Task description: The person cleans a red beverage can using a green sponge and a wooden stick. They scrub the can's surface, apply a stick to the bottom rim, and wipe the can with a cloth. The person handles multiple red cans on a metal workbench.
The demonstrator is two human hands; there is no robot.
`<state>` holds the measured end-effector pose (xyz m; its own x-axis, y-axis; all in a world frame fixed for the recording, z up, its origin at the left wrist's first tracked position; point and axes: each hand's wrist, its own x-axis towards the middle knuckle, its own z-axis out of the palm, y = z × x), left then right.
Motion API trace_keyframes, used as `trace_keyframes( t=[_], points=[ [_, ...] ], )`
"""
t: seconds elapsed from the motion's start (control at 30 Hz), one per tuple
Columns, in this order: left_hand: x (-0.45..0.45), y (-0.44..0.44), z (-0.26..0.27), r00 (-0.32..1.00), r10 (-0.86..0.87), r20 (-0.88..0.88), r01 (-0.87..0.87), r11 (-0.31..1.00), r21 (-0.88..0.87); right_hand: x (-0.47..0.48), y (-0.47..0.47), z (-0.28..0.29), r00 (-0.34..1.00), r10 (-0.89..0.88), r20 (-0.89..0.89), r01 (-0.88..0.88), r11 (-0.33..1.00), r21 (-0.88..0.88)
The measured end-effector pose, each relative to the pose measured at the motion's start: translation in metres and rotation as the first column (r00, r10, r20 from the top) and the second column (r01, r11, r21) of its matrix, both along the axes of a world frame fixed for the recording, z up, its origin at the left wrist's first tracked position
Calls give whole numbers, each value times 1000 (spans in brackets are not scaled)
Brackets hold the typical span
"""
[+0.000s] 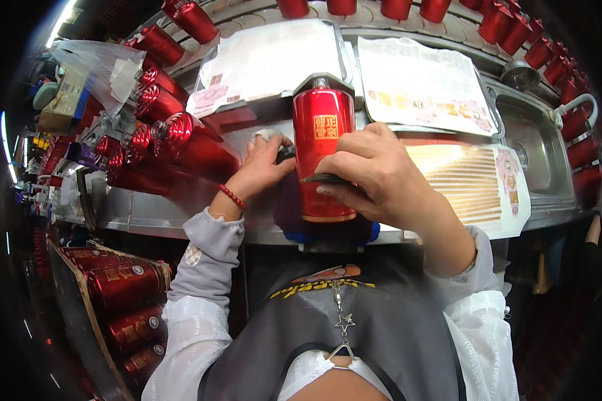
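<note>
A glossy red bottle [324,165] lies in front of me, its neck pointing away, on a dark padded holder [288,203]. A gold square of characters [326,127] marks its upper side. My right hand [376,173] pinches a thin dark pointed tool [326,178] against the bottle; its exact kind is unclear. To the left of the bottle, my left hand [267,163] has a crumpled white cloth [267,134] at its fingertips. Between that thumb and forefinger shows a black knob [285,153] beside the holder.
Two trays with white decal sheets [281,57] [421,82] stand behind the bottle. A gold-striped sheet [451,180] lies at right, before a steel sink [527,145]. Red bottles [195,145] crowd the left; others ride a slatted conveyor [366,20] behind. A box of bottles [125,280] sits lower left.
</note>
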<state>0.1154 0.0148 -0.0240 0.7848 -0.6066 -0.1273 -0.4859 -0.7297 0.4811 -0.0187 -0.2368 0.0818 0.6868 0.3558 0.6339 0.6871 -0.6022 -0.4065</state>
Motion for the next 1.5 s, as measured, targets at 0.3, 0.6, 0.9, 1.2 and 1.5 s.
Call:
trace_keyframes(
  t=[0.3,0.6,0.9,1.2,1.5],
  points=[
    [-60,-1,48,917,205,-341,-396,392,-830,1,-18,-36,825,32,-564,486,467,739],
    [-108,-40,43,902,66,-426,-428,255,-867,-31,17,-86,818,-152,-555,545,514,662],
    [-69,-58,69,960,129,-249,-281,477,-833,13,25,-32,876,-208,-435,447,686,574],
    [-77,-65,70,949,97,-299,-312,402,-861,11,24,-41,863,-187,-470,467,648,601],
    [-120,-55,65,949,140,-284,-317,390,-865,-25,41,-54,884,-78,-461,435,497,750]
  ],
)
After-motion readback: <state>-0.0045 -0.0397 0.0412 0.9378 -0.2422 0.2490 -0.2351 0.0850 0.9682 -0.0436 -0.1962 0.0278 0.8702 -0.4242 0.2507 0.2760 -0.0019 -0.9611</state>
